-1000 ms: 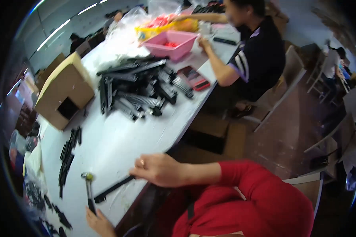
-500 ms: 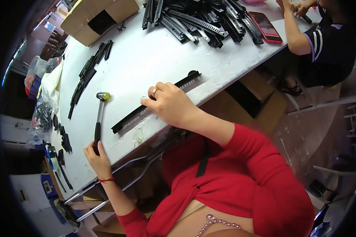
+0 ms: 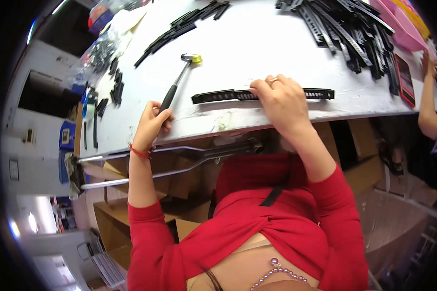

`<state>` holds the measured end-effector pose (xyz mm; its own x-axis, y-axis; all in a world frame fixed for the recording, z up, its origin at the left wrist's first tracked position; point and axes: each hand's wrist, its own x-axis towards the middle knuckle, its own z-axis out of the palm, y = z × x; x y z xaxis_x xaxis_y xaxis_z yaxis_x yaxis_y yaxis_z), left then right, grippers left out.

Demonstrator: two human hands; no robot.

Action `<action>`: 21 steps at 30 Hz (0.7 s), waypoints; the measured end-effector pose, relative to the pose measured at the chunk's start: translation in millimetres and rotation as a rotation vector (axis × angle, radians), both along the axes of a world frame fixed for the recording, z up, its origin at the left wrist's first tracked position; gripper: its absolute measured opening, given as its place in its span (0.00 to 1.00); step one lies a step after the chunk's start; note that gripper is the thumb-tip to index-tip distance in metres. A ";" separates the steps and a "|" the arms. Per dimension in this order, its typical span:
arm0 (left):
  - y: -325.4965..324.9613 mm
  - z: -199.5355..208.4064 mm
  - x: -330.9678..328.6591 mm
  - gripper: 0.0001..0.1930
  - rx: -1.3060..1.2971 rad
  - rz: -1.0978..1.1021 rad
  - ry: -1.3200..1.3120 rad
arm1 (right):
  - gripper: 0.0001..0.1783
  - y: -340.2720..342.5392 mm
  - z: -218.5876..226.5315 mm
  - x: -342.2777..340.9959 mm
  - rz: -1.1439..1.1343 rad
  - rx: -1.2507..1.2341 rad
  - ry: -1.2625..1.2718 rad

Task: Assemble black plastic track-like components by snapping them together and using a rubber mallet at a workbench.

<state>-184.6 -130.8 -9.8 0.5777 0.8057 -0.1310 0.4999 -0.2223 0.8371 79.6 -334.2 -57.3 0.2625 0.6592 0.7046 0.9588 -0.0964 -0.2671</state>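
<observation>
My left hand [image 3: 152,124] is closed around the end of a mallet's black handle. The mallet [image 3: 166,100] lies slanting over the white table, with a metal shaft and a head that is yellow on one side. To its right, a long black slotted strip [image 3: 219,96] rests near the table's front edge. One stretch of it, on the left, looks thicker, as if a second black piece overlaps it. My right hand [image 3: 285,103] grips the strip at about its middle from above, and its fingers hide that part.
Several black strips [image 3: 179,30] lie in a row at the back left. A large heap of slotted strips [image 3: 347,34] covers the back right, beside a red-edged phone [image 3: 404,80] and a pink basket [image 3: 403,30]. At far right, a co-worker's arm [image 3: 428,104] reaches in.
The whole view has turned, so the table edge runs nearly level. The strip shows its slotted face more plainly now. Both hands keep their holds on the mallet and the strip.
</observation>
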 end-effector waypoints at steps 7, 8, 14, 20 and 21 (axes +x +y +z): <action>-63.7 16.5 -21.7 0.22 0.154 0.114 -0.150 | 0.13 2.3 4.4 -1.8 0.085 -0.014 -0.025; -74.0 19.1 -23.5 0.22 0.221 0.116 -0.213 | 0.13 0.9 4.9 -1.9 0.095 -0.014 -0.033; -115.7 27.4 -28.9 0.25 0.281 -0.023 -0.044 | 0.11 -5.3 3.5 -12.8 0.076 -0.008 -0.046; -127.7 13.3 -36.1 0.25 0.491 -0.011 -0.103 | 0.10 -6.1 2.7 -19.4 0.067 0.011 -0.020; -128.9 13.2 -36.6 0.25 0.490 -0.013 -0.105 | 0.10 -8.6 3.7 -19.9 0.065 -0.008 -0.023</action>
